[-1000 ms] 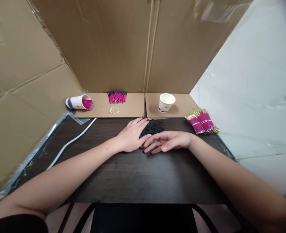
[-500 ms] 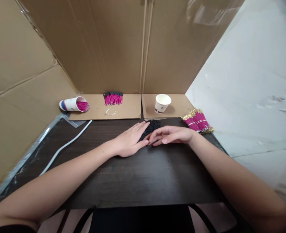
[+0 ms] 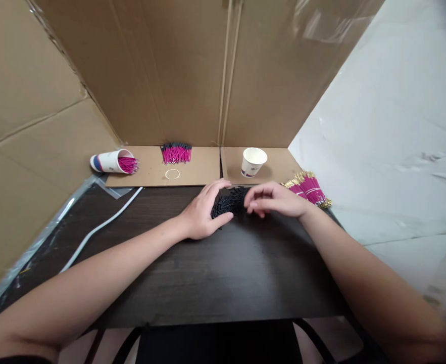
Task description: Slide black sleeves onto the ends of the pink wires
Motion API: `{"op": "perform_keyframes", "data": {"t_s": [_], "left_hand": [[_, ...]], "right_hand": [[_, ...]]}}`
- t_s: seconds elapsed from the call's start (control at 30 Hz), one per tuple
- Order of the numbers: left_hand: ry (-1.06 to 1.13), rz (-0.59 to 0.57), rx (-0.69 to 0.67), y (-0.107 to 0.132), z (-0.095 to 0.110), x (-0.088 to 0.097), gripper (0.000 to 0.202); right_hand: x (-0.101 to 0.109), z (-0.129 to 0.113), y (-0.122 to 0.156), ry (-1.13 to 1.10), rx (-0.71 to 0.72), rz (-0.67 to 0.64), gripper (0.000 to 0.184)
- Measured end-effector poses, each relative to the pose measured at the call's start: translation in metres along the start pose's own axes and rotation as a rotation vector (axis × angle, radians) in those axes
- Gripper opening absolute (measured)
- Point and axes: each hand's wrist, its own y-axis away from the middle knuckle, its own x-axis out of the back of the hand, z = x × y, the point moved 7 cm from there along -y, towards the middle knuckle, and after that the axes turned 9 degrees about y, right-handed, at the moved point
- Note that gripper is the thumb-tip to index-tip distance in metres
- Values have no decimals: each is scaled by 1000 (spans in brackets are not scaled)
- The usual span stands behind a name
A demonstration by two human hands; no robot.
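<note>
A heap of small black tubes [image 3: 230,202] lay on the dark wooden table [image 3: 215,273], near its far edge and about midway across. The left hand [image 3: 203,212] curled around the heap's left side, fingers arched over the top and thumb pressed against the near edge, so the hand cupped the tubes rather than pinching any one piece. The right hand [image 3: 274,199] came in from the other side, its fingertips bent down onto the right end of the heap; whether it gripped a single tube could not be told. The two hands faced each other across the heap, close but not touching.

Just right of the right hand, at the table's far right corner, lay banded bundles of pink wires with gold tips [image 3: 309,188]. Behind the heap, two cardboard flaps [image 3: 200,167] lay flat at the foot of a tall cardboard wall [image 3: 192,71]. On the right flap stood an upright white paper cup [image 3: 253,162]. On the left flap lay a loose pile of pink wires with dark ends [image 3: 176,152], with a small white ring [image 3: 172,174] just in front of it. Farther left, a second paper cup [image 3: 109,162] lay on its side, pink wires showing in its mouth. A white cable [image 3: 101,226] ran diagonally across the table's left part.
</note>
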Motion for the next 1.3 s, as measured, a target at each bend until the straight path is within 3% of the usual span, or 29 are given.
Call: {"op": "perform_keyframes", "data": {"t_s": [0.07,0.13,0.27,0.4,0.63,1.07,1.3], "left_hand": [[-68,16,35,0,-2,2,66],[-122,-36,78,-2,-5,-1,71],[-183,-208,153,-6,-11,-14,96],[-238,-271,149,-10,-11,-21,99],[-278,-286,127,-8,-12,-23,101],[-233,-251,89,-5,-9,-18,96],[-211,-234,138,-3,-9,-16,95]], "right_hand": [[26,9,3,280,-30,348,28],[34,12,4,540,7,512,30],[25,13,-1,696,105,497,39],[15,10,-3,779,99,446,40],[17,5,0,814,118,516,33],[12,13,-3,835,97,487,36],[9,11,-4,813,129,475,37]]}}
